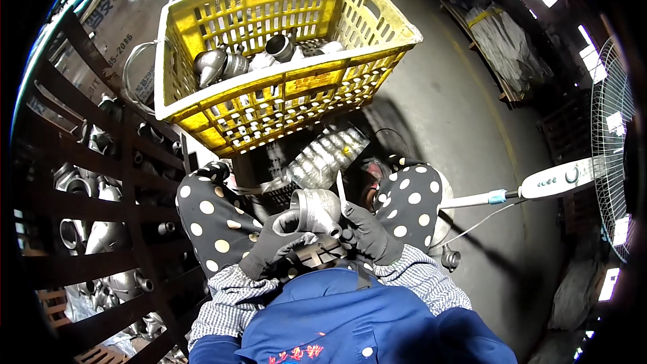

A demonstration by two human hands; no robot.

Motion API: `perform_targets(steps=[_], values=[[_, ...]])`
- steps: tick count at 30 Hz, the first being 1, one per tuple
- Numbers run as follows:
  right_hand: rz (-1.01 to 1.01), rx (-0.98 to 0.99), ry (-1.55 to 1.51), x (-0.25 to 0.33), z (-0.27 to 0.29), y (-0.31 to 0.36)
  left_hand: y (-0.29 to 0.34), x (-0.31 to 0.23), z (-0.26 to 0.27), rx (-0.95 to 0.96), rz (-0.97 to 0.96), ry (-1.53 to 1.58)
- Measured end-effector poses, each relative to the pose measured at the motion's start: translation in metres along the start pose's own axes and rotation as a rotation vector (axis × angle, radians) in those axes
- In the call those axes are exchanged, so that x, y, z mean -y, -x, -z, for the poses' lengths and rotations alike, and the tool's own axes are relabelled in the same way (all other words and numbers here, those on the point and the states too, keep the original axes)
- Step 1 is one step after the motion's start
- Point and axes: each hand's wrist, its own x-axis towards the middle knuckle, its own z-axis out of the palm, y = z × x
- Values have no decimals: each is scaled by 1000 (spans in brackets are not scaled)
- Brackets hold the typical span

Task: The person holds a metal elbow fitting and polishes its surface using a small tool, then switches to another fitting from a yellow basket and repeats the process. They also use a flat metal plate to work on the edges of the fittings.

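One head-worn fisheye view looks steeply down from close above the lap; a yellow crate (pixel 269 61) sits far, a fan (pixel 610 162) right; edges bend.

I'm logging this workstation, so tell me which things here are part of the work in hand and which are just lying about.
In use:
left hand
right hand
metal pipe fitting held by both
yellow crate of similar fittings

Lying about:
pedestal fan
dark slatted rack with fittings behind
loose fitting on floor
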Motion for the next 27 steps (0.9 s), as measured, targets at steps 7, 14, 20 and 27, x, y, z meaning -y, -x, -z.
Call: perform_targets(steps=[7, 14, 20, 27], values=[[122, 16, 114, -3, 17, -14, 2, -23, -5, 48, 130, 261], [179, -198, 563, 3, 17, -22, 2, -20, -10, -7, 74, 584], [256, -456, 764, 30, -11, -7, 2, -16, -7, -7, 29, 699], [327, -267, 950, 35, -59, 35, 0, 7, 3, -69, -98, 671]])
